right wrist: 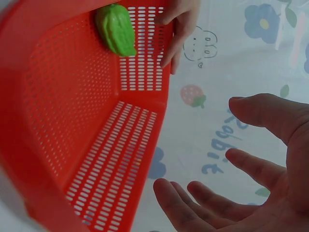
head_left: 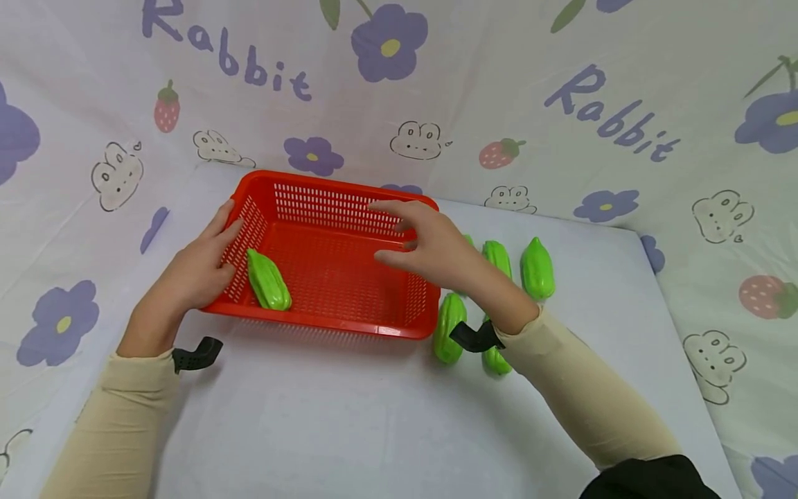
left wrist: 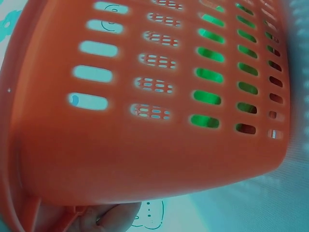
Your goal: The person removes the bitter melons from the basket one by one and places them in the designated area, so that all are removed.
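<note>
A red plastic basket [head_left: 349, 326] with slotted walls stands on the white table. My left hand [head_left: 198, 269] grips its left rim, fingers along the edge and thumb low at the wall. Inside, near that end, lies one ridged green gourd-like vegetable [head_left: 269, 281], glossy and pointed at one tip; green also shows through the wall slots in the left wrist view. Over the right end of the basket hovers my right hand [head_left: 433, 242], fingers spread apart from the thumb. Nothing is between them in the right wrist view [right wrist: 241, 183].
Several more green vegetables lie right of the basket, among them one at the far right [head_left: 537, 269] and one by the near corner [head_left: 449, 329]; my right forearm partly covers the group. A patterned cloth [head_left: 461, 83] with rabbits and flowers hangs behind the table.
</note>
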Motion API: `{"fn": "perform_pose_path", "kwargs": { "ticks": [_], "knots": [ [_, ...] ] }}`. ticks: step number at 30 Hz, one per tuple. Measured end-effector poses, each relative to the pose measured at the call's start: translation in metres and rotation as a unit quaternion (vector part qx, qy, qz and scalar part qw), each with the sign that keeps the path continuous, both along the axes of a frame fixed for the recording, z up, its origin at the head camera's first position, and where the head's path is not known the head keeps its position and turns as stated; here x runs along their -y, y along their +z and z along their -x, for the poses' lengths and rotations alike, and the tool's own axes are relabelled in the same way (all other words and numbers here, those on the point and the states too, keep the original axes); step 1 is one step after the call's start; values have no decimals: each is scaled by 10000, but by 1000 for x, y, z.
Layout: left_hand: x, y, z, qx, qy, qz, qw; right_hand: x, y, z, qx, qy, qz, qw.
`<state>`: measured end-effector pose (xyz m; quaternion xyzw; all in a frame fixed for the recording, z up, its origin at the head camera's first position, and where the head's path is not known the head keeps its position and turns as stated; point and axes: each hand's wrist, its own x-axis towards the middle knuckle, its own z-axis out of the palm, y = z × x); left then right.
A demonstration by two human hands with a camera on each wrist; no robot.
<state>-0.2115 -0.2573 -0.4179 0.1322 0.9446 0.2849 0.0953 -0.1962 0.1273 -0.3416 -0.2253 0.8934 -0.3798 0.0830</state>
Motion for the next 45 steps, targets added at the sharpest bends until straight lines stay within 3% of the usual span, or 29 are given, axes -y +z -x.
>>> {"fn": "perform_pose_path", "kwargs": {
  "ticks": [17, 26, 36, 45],
  "knots": [
    [2, -2, -1, -138, -135, -169, 9997, 47, 3, 21, 25, 484, -339, 9982],
    [6, -2, -1, -15, -124, -268, 9996, 85, 0, 39, 375, 1015, -356, 9935],
    [5, -3, -2, -88, -171, -236, 9995, 118, -18, 63, 655, 1282, -672, 9873],
    [4, -3, -1, -214, -244, -312, 9990, 130, -29, 68, 706, 1251, -678, 9873]
  ]
}}
